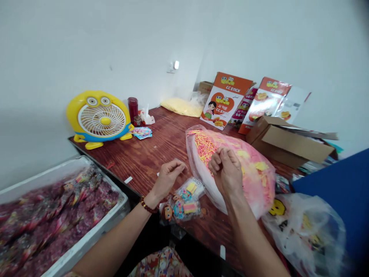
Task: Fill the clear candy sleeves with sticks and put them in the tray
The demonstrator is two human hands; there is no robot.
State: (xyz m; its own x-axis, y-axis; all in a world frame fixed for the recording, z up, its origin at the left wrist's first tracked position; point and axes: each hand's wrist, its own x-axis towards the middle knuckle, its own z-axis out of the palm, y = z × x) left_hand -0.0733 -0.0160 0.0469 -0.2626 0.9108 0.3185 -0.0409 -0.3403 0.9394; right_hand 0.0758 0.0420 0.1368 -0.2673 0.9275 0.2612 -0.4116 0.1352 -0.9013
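My left hand (168,177), with a beaded bracelet at the wrist, hovers over the table with thumb and fingertips pinched together. A faint clear edge shows at its fingertips; what it is I cannot make out. Just below lie several clear plastic packets (184,207) with cartoon figures and pink and yellow pieces. My right hand (227,171) is closed, fingers curled, in front of a large transparent bag (250,173). Whatever it may hold is hidden. Thin pink and yellow sticks (205,148) show at the bag's open mouth.
A white bin (115,184) full of filled packets stands at the left. On the wooden table (170,134) are a yellow fan (105,120), a red jar (133,108), printed cards (142,132), CC Stick boxes (220,102) and an open carton (288,142). A plastic bag (314,231) sits at right.
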